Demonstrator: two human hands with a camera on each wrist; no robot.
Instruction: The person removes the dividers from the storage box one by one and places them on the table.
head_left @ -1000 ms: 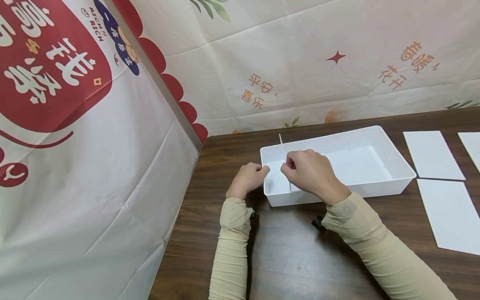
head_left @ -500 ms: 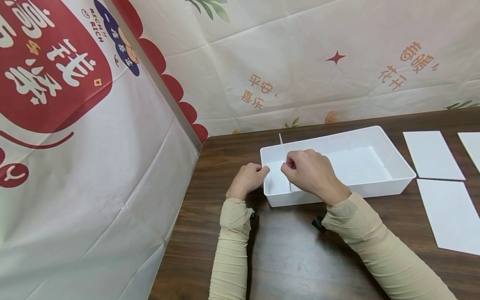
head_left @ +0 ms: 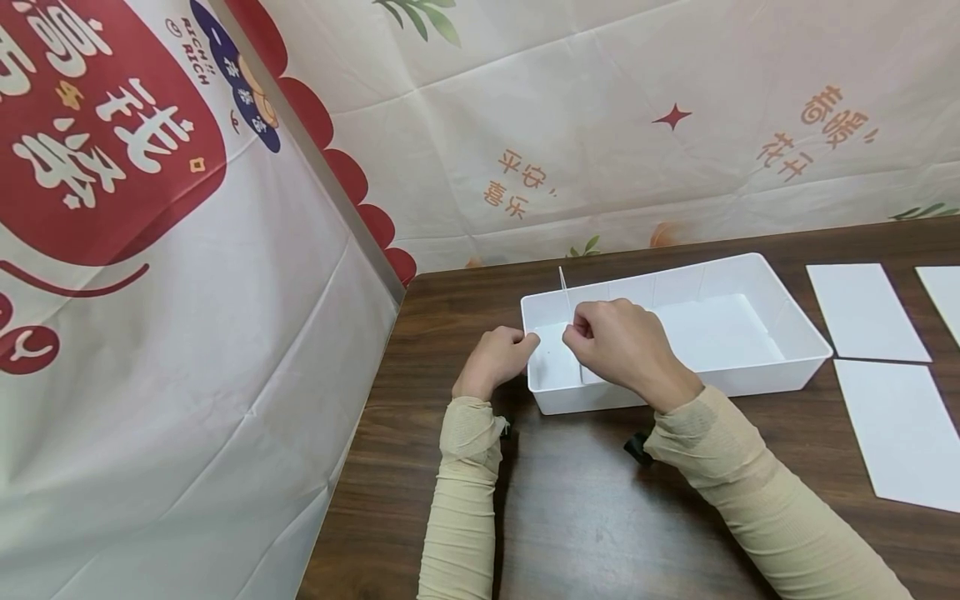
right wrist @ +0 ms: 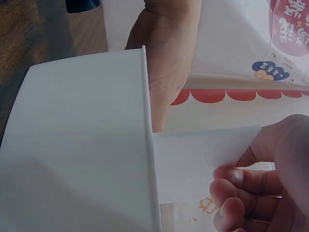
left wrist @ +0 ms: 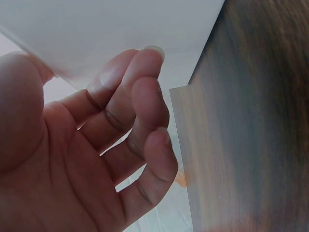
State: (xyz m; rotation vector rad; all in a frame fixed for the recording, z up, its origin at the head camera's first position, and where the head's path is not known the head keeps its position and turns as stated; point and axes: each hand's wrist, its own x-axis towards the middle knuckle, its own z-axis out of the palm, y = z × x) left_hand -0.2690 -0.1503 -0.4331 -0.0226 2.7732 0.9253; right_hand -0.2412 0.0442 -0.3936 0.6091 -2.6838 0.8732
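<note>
A long white plastic box sits on the dark wooden table, its hollow facing up. At its left end, my left hand grips the short wall, with the thumb over the rim and the fingers bent against the outside. My right hand is above the box's left part and pinches a thin white divider panel between thumb and fingers. The panel stands crosswise, its far top corner showing above the back rim. The back of my right hand hides much of the panel in the head view.
Flat white panels lie right of the box: one near its corner, one closer to me, and one cut by the frame edge. Printed cloth hangs behind the table and at the left.
</note>
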